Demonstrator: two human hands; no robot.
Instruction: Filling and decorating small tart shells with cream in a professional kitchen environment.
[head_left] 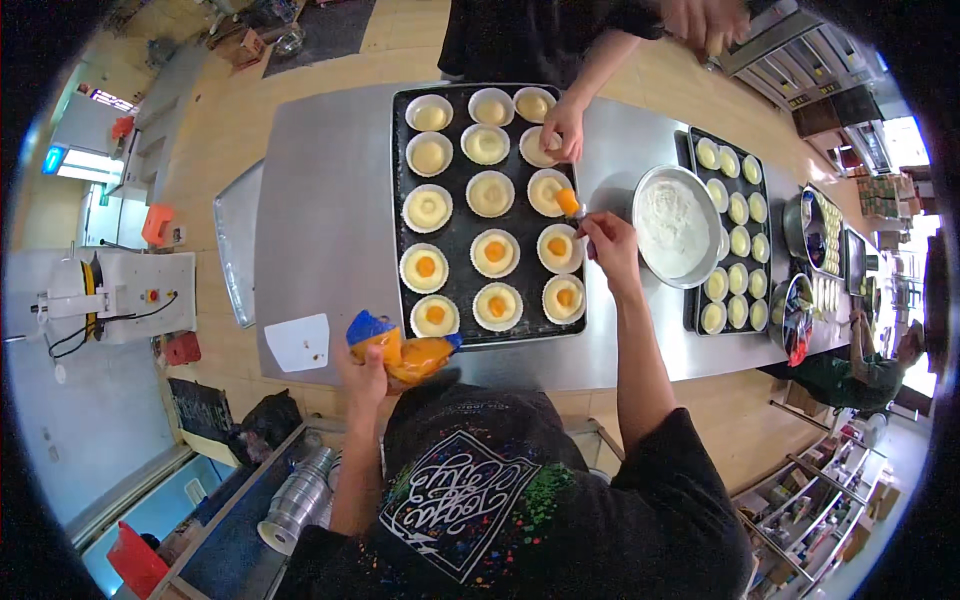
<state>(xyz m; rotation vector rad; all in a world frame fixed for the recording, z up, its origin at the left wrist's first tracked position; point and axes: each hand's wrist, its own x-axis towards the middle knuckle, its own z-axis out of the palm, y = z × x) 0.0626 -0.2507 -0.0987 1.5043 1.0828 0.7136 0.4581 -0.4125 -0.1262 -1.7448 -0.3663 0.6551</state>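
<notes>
Orange blobs (497,307) sit on six buns (428,210) in the black tray (460,228); nine buns show none. The right hand (612,244) pinches a tool (568,203) with orange on its tip, near one plain bun. The left hand (370,376) clutches an orange-and-blue bag (424,358).

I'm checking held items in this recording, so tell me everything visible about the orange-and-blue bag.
The bag looks like soft, glossy plastic, orange across the middle and blue at both visible ends. It bulges, creased and bent, and lies roughly sideways in the left hand, which grips its left part. It is by the table's near edge, beside the dark tray's near-left corner. Whether it's open or touches either is unclear.
</notes>
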